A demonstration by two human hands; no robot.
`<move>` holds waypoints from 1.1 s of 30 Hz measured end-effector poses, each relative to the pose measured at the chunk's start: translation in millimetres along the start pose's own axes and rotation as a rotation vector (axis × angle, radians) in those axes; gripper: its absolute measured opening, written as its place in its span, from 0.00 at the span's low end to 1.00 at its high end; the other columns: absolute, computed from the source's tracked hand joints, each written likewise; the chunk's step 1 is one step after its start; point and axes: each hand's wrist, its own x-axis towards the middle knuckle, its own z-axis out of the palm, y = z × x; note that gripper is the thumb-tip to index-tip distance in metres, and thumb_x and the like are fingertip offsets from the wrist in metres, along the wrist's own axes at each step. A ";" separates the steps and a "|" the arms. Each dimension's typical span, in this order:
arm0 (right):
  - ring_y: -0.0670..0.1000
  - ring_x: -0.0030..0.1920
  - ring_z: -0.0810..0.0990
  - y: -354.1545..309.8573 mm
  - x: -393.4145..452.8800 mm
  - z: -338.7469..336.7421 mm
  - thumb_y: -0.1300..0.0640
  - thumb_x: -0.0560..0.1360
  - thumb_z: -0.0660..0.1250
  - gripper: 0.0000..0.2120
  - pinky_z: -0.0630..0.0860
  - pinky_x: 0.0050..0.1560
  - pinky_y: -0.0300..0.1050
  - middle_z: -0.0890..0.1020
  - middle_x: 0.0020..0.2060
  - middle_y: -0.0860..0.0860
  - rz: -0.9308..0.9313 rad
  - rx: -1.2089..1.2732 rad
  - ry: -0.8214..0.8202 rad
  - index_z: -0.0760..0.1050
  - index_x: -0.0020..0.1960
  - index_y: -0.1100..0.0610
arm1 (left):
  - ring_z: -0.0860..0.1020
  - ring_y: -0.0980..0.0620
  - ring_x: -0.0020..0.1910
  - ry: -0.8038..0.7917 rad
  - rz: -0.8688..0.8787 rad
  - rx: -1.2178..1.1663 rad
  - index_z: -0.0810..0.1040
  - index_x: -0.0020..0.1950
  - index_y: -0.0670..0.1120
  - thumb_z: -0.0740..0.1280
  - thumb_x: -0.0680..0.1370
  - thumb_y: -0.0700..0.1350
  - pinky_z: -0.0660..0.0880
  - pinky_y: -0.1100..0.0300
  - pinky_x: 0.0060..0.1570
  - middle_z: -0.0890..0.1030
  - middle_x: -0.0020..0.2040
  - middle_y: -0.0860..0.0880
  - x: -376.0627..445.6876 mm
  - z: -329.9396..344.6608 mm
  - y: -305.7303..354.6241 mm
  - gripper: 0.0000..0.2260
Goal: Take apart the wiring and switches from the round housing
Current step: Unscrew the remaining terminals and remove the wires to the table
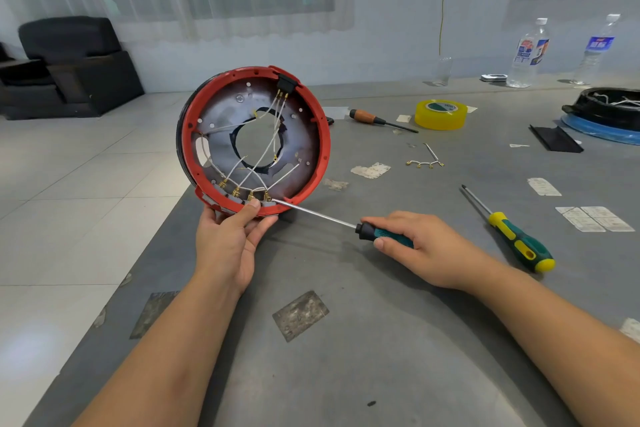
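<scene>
The left hand [231, 236] grips the round red plastic housing [254, 140] upright at the grey table's [381, 340] edge — four brass terminals [244, 191] along its lower rim. The right hand [420, 250] holds one green-handled screwdriver [346, 224], tip at the rightmost terminal — two more screwdrivers lie apart.

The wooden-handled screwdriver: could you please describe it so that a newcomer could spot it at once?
Start at the yellow tape roll far back on the grey table. Just to its left lies the wooden-handled screwdriver, its tip pointing toward the roll. The two other screwdrivers have green handles: one lies nearer, and the right hand holds the other.
</scene>
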 end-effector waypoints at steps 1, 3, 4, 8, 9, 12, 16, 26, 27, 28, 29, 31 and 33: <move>0.46 0.56 0.77 -0.5 0.4 1.0 0.48 0.83 0.62 0.21 0.72 0.61 0.42 0.79 0.56 0.46 -0.004 0.002 0.003 0.70 0.76 0.46 | 0.88 0.41 0.51 0.004 0.002 -0.004 0.76 0.61 0.45 0.69 0.79 0.29 0.86 0.46 0.48 0.85 0.52 0.45 0.2 -0.3 0.3 0.16; 0.46 0.56 0.77 -0.6 0.6 2.2 0.48 0.83 0.62 0.21 0.72 0.61 0.43 0.79 0.56 0.47 -0.005 0.003 0.009 0.70 0.75 0.45 | 0.88 0.41 0.50 0.004 0.008 -0.006 0.76 0.61 0.46 0.70 0.79 0.29 0.86 0.45 0.49 0.85 0.52 0.45 -0.1 -0.2 0.2 0.15; 0.47 0.56 0.77 -0.4 0.4 2.4 0.48 0.83 0.61 0.21 0.72 0.61 0.42 0.79 0.57 0.47 -0.005 0.000 0.010 0.69 0.76 0.45 | 0.88 0.41 0.50 0.007 0.007 -0.011 0.76 0.61 0.46 0.70 0.79 0.29 0.85 0.45 0.49 0.85 0.53 0.45 -0.2 0.3 -0.1 0.16; 0.45 0.55 0.76 -1.6 0.1 4.5 0.47 0.84 0.59 0.21 0.71 0.59 0.37 0.79 0.57 0.47 -0.017 -0.023 0.001 0.67 0.77 0.44 | 0.88 0.42 0.50 0.021 0.016 -0.038 0.76 0.64 0.45 0.70 0.79 0.29 0.85 0.45 0.50 0.85 0.53 0.46 -0.9 2.3 -0.5 0.17; 0.44 0.54 0.75 -2.6 0.4 6.0 0.47 0.84 0.59 0.21 0.70 0.58 0.34 0.78 0.56 0.47 -0.024 -0.027 0.001 0.67 0.77 0.44 | 0.88 0.43 0.50 0.024 0.017 -0.044 0.75 0.65 0.44 0.70 0.79 0.29 0.85 0.46 0.49 0.84 0.53 0.46 -1.1 2.5 -0.6 0.17; 0.41 0.51 0.73 -5.5 2.4 9.4 0.46 0.84 0.58 0.21 0.65 0.53 0.25 0.78 0.54 0.46 -0.040 -0.035 0.007 0.67 0.77 0.45 | 0.88 0.42 0.52 0.025 0.013 -0.054 0.74 0.66 0.44 0.70 0.79 0.30 0.86 0.47 0.48 0.83 0.53 0.46 -1.8 2.9 -1.6 0.18; 0.39 0.50 0.72 -5.5 2.3 8.4 0.46 0.84 0.58 0.21 0.64 0.52 0.23 0.77 0.53 0.44 -0.036 -0.030 0.012 0.67 0.77 0.45 | 0.87 0.41 0.53 0.021 0.006 -0.044 0.74 0.68 0.43 0.70 0.79 0.29 0.85 0.45 0.49 0.82 0.56 0.44 -2.2 2.5 -2.5 0.20; 0.42 0.50 0.74 1.1 2.6 6.9 0.45 0.84 0.59 0.21 0.67 0.51 0.27 0.78 0.52 0.44 -0.030 -0.047 0.021 0.66 0.77 0.42 | 0.87 0.35 0.52 0.021 -0.064 -0.078 0.70 0.75 0.41 0.70 0.80 0.33 0.85 0.39 0.49 0.84 0.58 0.42 4.0 -4.0 -0.2 0.25; 0.42 0.51 0.74 1.7 2.6 6.9 0.45 0.84 0.59 0.22 0.67 0.51 0.27 0.78 0.53 0.44 -0.031 -0.053 0.020 0.66 0.77 0.42 | 0.87 0.35 0.52 0.022 -0.077 -0.084 0.71 0.74 0.40 0.70 0.80 0.35 0.84 0.38 0.49 0.84 0.58 0.41 5.0 -5.2 0.7 0.22; 0.42 0.51 0.74 2.0 2.8 6.7 0.45 0.84 0.59 0.22 0.66 0.51 0.26 0.78 0.53 0.44 -0.034 -0.054 0.023 0.66 0.77 0.42 | 0.87 0.35 0.52 0.021 -0.086 -0.081 0.73 0.73 0.39 0.71 0.80 0.36 0.84 0.38 0.50 0.85 0.58 0.41 6.3 -6.7 1.9 0.21; 0.42 0.51 0.74 2.4 3.0 6.1 0.46 0.84 0.59 0.22 0.66 0.51 0.26 0.78 0.53 0.44 -0.036 -0.050 0.027 0.66 0.77 0.42 | 0.87 0.36 0.52 0.016 -0.089 -0.065 0.75 0.70 0.39 0.71 0.80 0.37 0.84 0.39 0.50 0.86 0.56 0.41 7.6 -8.1 3.4 0.18; 0.43 0.52 0.75 3.0 2.8 3.8 0.46 0.83 0.60 0.21 0.68 0.53 0.29 0.79 0.54 0.45 -0.032 -0.040 0.039 0.67 0.76 0.42 | 0.87 0.40 0.51 0.012 -0.094 -0.023 0.79 0.64 0.39 0.71 0.80 0.37 0.85 0.43 0.48 0.87 0.52 0.41 9.8 -10.8 5.7 0.13; 0.41 0.53 0.76 4.5 1.6 0.0 0.45 0.83 0.61 0.21 0.72 0.55 0.35 0.80 0.56 0.42 -0.020 -0.016 0.075 0.68 0.75 0.39 | 0.88 0.41 0.50 0.026 -0.111 0.007 0.80 0.59 0.39 0.72 0.80 0.35 0.85 0.48 0.46 0.87 0.51 0.41 11.7 -12.6 7.0 0.09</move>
